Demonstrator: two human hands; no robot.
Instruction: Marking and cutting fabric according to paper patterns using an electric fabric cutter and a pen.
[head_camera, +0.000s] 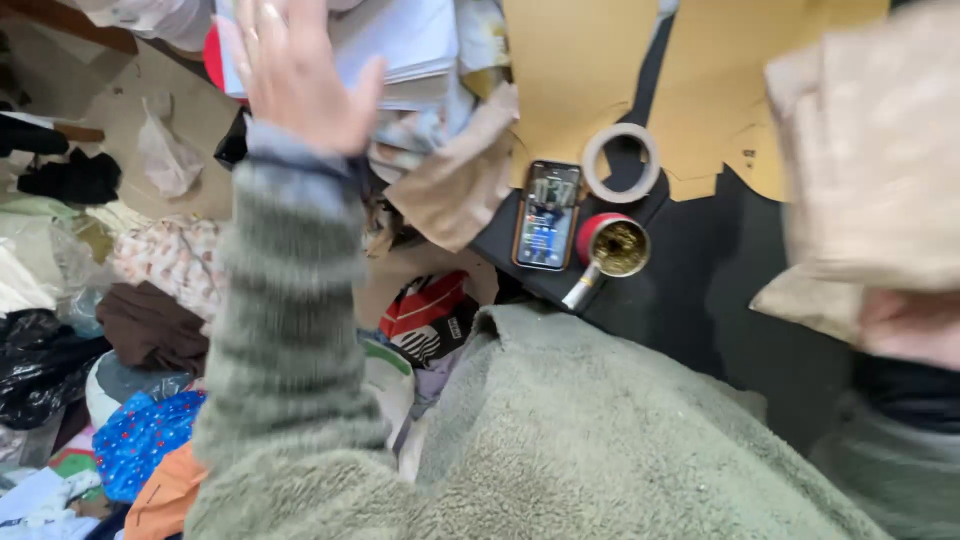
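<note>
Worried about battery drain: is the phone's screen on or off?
On: the phone lies face up on the dark table, its screen lit with a colourful image.

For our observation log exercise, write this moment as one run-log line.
left hand: open, raised, empty | right hand: grips beige fabric | table: phone, tape roll, red tin

A single head-worn camera looks steeply down from the person's own viewpoint, so close that a green fleece sleeve (285, 330) and chest fill the lower frame. The view faces forward over a dark table (700, 270) at centre right, with cluttered floor (110, 120) at left. The right edge is blurred by nearness.
</note>
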